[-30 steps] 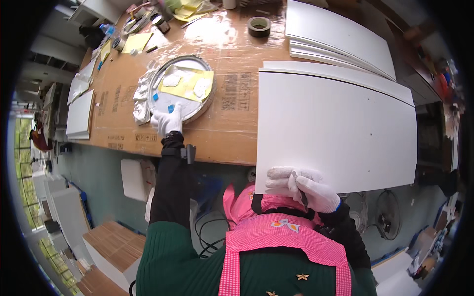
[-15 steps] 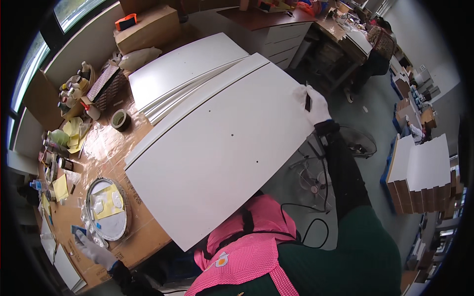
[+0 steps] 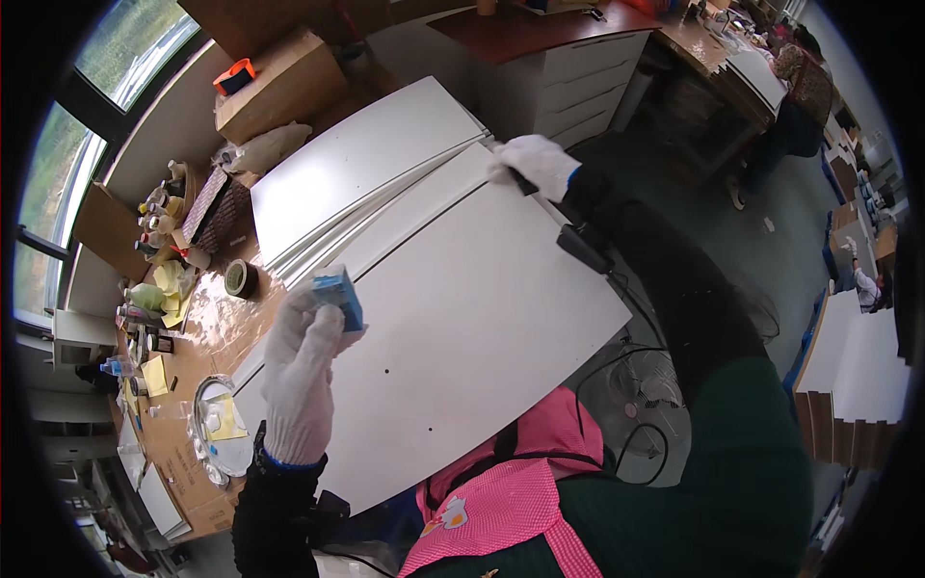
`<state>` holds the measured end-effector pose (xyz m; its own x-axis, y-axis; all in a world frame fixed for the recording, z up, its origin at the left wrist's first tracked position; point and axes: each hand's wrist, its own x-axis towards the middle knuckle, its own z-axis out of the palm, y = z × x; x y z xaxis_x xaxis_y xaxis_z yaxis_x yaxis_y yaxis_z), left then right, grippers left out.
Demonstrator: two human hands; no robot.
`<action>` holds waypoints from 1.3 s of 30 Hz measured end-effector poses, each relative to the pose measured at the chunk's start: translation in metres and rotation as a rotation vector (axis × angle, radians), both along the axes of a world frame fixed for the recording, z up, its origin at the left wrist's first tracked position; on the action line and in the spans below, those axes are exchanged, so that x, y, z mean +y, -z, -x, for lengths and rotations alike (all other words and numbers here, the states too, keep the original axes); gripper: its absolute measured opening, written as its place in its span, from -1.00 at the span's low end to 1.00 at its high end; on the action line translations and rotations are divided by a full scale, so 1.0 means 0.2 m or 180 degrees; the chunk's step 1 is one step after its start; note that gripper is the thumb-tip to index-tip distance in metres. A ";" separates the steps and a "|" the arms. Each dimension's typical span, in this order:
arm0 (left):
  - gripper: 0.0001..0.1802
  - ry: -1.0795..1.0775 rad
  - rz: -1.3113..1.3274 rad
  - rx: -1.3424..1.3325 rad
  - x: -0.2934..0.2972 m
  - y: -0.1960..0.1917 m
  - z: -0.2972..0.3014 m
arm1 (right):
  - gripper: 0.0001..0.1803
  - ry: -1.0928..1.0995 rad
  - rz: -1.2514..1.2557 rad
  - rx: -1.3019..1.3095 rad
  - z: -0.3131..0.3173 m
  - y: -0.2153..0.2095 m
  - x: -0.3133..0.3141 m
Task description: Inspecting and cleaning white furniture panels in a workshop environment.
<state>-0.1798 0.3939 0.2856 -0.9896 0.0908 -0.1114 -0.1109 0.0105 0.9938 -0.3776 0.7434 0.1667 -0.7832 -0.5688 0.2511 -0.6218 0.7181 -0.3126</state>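
Observation:
A large white panel [image 3: 482,318] with small dark holes and a long groove lies at a slant in front of me, its near edge by my pink checked apron. My left hand [image 3: 303,376], in a white knit glove, is closed on a small blue block [image 3: 339,297] held over the panel's left part. My right hand [image 3: 541,166], gloved too, is at the panel's far corner, fingers curled round a small dark object [image 3: 521,181] whose kind I cannot make out. Beyond lies a stack of white panels [image 3: 361,164].
Left on the cardboard-covered table [image 3: 183,482] stand a round lid [image 3: 207,395] with white paste and yellow paper, a tape roll [image 3: 241,278] and several bottles [image 3: 159,217]. Right, on the floor, are a fan [image 3: 641,385] and cables. A person [image 3: 795,106] works at the back right.
My left hand has come up from beside the round lid to above the panel with the blue block. My right hand has moved left along the panel to its far corner.

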 end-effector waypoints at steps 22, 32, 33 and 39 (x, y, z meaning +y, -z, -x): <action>-0.52 0.0373 0.0782 0.1959 1.37 0.56 0.53 | -0.44 0.0715 0.5831 -0.4909 -0.64 -0.18 0.44; -0.81 -0.0892 0.4190 0.1041 0.50 0.56 0.55 | -0.69 0.1874 0.7117 -0.3368 -0.85 0.17 0.84; -0.81 -0.0879 0.4199 0.1038 0.48 0.61 0.53 | -0.70 0.2202 0.7213 -0.3372 -0.87 0.21 0.83; -0.89 -0.1194 0.3570 0.0996 0.66 0.66 0.48 | -0.74 0.2502 0.6875 -0.3579 -0.87 0.30 0.75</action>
